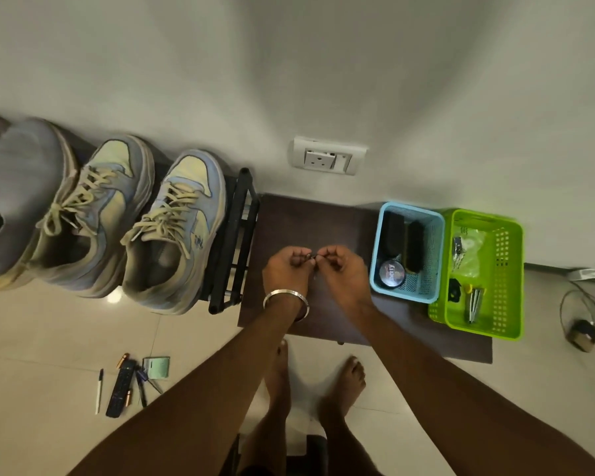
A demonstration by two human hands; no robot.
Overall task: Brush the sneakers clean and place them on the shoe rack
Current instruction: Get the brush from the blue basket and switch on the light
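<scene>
Two blue and cream sneakers stand side by side on the black shoe rack, one on the right and one to its left. A grey shoe stands further left. Two black brushes and a round polish tin lie in the light blue basket. My left hand and my right hand meet over the dark brown table, fingertips together, pinching a small dark object between them. What that object is cannot be made out.
A green basket with small tools sits right of the blue one. A wall socket is above the table. A remote control, pens and a green pad lie on the floor at lower left. A cable and plug lie at far right. My bare feet are below.
</scene>
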